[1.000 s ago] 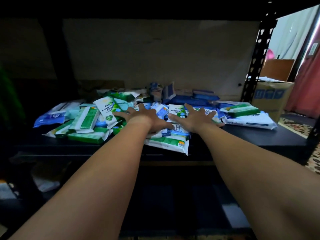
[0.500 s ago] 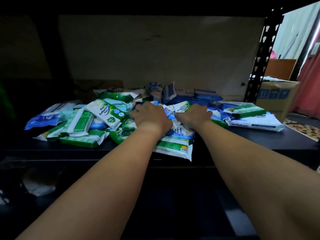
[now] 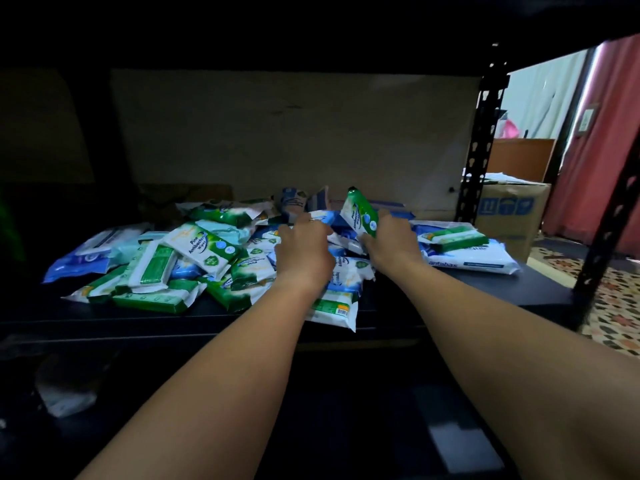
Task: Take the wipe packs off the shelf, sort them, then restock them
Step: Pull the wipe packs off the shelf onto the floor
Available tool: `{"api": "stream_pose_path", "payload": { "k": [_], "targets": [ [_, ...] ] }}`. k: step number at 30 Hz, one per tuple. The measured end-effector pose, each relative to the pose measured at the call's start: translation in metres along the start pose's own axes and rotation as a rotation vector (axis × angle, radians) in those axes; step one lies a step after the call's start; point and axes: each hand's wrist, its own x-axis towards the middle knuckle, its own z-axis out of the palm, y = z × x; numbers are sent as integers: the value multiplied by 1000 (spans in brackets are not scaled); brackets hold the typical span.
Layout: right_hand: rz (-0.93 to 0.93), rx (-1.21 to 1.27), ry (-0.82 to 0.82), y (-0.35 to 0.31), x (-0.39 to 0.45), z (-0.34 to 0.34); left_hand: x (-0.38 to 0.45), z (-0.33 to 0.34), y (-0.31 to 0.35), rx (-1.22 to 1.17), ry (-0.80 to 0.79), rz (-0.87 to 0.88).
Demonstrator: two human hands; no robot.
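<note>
Green glossy flat pack upright, pinched in right hand, left hand fingers curled on crinkly heap

Green-and-white plastic wipe packs lie mixed with blue-and-white plastic wipe packs on the flat black metal shelf. At three o'clock: brown cardboard box printed blue, red curtain, star-patterned floor.

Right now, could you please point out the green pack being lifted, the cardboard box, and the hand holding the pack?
green pack (image 3: 360, 213), head view, middle of its printed face
cardboard box (image 3: 509, 216), head view, front panel
right hand (image 3: 393, 244), head view, back of the hand
</note>
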Motion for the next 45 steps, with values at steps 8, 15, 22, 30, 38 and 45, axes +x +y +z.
{"api": "stream_pose_path", "payload": {
  "k": [8,15,22,30,38,45],
  "targets": [
    [-151,-295,-2,11,-69,-36,-57,-36,16,221,99,146],
    [-169,-236,31,28,-168,-38,-155,-39,14,200,184,194],
    [-164,-138,107,47,-260,-14,-257,-14,-20,164,330,246],
    [-71,-121,-105,78,-361,45,-367,55,-84,184,36,-19],
    [221,-142,-573,96,-411,110,-438,109,-134,295,-482,-180],
    [434,-143,-855,119,-417,175,-449,152,-155,253,-655,-268]
  ]
}}
